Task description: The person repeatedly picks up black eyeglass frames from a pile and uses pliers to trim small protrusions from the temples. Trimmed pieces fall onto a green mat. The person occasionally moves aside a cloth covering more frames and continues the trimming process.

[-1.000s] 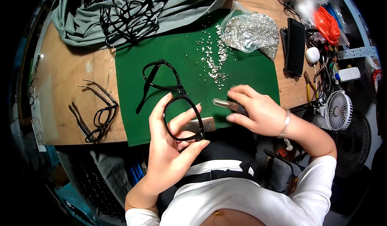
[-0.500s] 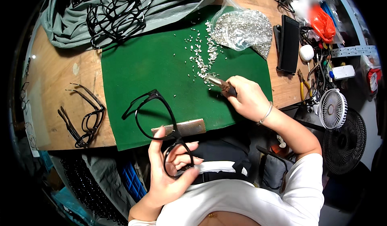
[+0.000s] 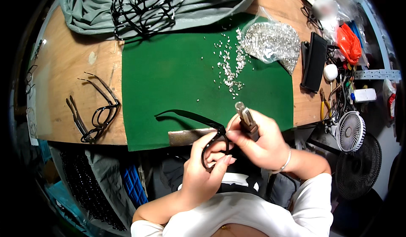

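Note:
My left hand (image 3: 198,178) is closed around the rim of a black eyeglass frame (image 3: 221,130), held near the mat's front edge. One temple arm of the frame sticks out to the left over the green mat (image 3: 169,80). In my right hand (image 3: 268,148) is a pair of pliers (image 3: 246,119), its metal jaws pointing up and away from me. My right thumb and fingertips are at the hinge corner of the frame; whether they touch it I cannot tell. Beyond the pliers lie many small silvery pieces (image 3: 230,74), scattered loose.
A clear plastic bag (image 3: 270,42) of silvery pieces lies at the mat's far right. More black frames are heaped on grey cloth (image 3: 203,17) and sit at left (image 3: 99,114). A rough metal strip (image 3: 182,137) lies at the front edge; a black phone case (image 3: 314,63) and white fan (image 3: 350,131) are right.
My right hand with the pliers has come back from the silvery pieces to the eyeglass frame. My left hand has moved right and turned the frame, and the view has shifted.

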